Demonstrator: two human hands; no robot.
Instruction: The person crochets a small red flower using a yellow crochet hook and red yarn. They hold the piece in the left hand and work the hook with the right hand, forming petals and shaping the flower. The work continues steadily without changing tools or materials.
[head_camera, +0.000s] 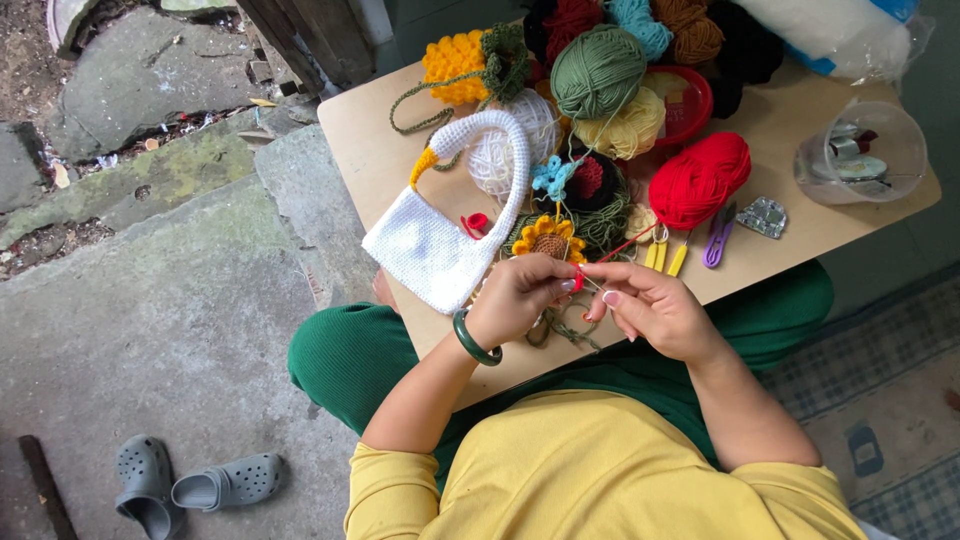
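My left hand (520, 296), with a dark green bangle on its wrist, pinches a small red crochet piece (579, 279) and a thin hook near the table's front edge. My right hand (655, 308) meets it fingertip to fingertip and holds the red yarn strand (628, 246), which runs back to a red yarn ball (699, 178). A crocheted sunflower (548, 240) lies just beyond my left hand. A white crocheted bag (432, 244) with a white and yellow handle lies to the left.
A small wooden table (365, 130) holds several yarn balls, a green ball (597, 70), a red bowl (688, 102), a clear plastic container (865, 150), a purple clipper (718, 238) and yellow-handled tools (665, 257). Grey clogs (190, 486) lie on the stone floor at left.
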